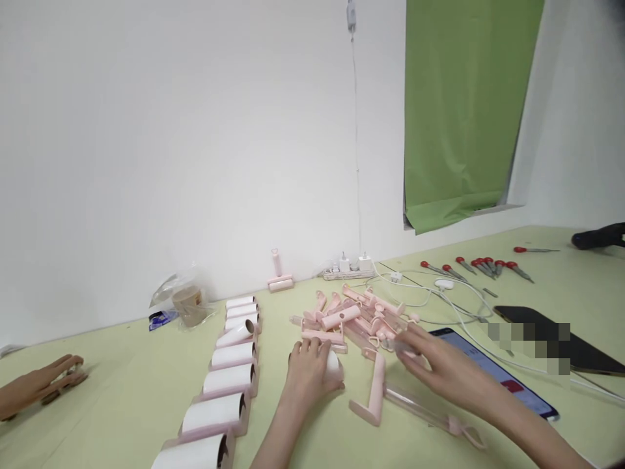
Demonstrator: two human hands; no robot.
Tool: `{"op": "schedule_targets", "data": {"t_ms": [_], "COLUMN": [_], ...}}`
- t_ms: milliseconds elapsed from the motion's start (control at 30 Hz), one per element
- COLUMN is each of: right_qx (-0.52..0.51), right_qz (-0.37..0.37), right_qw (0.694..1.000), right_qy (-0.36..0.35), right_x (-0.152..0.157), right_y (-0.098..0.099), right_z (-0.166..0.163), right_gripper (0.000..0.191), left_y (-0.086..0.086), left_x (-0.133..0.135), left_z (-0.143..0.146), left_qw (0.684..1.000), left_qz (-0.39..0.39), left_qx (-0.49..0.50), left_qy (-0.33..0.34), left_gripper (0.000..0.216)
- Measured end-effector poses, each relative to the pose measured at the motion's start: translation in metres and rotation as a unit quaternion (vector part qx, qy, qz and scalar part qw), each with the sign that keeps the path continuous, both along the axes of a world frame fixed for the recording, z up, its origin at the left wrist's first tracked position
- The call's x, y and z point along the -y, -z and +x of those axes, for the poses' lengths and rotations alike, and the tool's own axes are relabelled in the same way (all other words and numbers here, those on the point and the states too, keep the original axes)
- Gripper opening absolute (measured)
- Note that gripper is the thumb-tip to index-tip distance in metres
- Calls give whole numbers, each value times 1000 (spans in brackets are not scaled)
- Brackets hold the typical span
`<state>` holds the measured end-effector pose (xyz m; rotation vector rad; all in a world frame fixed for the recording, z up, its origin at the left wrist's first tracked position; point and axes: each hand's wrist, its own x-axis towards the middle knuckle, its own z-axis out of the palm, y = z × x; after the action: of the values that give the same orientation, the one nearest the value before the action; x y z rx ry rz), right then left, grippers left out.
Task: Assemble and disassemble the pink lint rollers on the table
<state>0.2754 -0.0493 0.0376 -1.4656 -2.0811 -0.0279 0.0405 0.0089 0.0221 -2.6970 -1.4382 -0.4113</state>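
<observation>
My left hand [308, 369] is curled over a white paper roll [333, 365] on the pale green table [122, 391]. My right hand [434, 365] reaches toward the heap of pink lint-roller parts [356, 316], its fingertips pinched on a small clear piece at the heap's near edge; motion smears them. A pink roller handle [374, 391] lies between my hands. A clear pink cover [430, 410] lies under my right forearm.
A row of assembled white rollers [229, 378] runs down the left. Another person's hand [36, 384] rests at far left. A tablet [493, 371], a dark phone [576, 348], white cables, a power strip [349, 268] and several red-handled screwdrivers [476, 266] lie to the right.
</observation>
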Motion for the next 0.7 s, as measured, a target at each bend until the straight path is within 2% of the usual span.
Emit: {"op": "schedule_targets", "data": {"t_ms": [67, 167, 267, 333, 400, 500, 600, 700], "right_qx": [20, 36, 56, 70, 87, 110, 109, 105], "right_qz": [-52, -118, -154, -154, -149, -149, -158, -172], "right_qw": [998, 992, 987, 985, 985, 982, 980, 978], "right_qy": [-22, -26, 9, 24, 31, 35, 41, 46], "right_x": [9, 18, 21, 20, 18, 18, 21, 24], "right_y": [12, 30, 43, 49, 52, 51, 47, 46], "right_z": [5, 5, 4, 5, 7, 6, 1, -5], "right_gripper": [9, 7, 30, 30, 20, 17, 20, 21], "left_y": [3, 9, 20, 24, 22, 11, 2, 2], "left_x": [1, 4, 4, 1, -5, -19, -39, -57], "left_z": [2, -3, -14, -23, -31, -39, -39, -36], "left_qw": [1000, 999, 998, 999, 997, 990, 976, 960], "left_qz": [-2, 39, 43, 14, 1, -4, -13, -16], "left_qx": [10, 38, 38, 17, -17, -49, -40, -8], "left_qy": [-6, -2, -20, -37, -69, -134, -215, -280], "left_gripper": [60, 60, 63, 60, 57, 49, 32, 33]}}
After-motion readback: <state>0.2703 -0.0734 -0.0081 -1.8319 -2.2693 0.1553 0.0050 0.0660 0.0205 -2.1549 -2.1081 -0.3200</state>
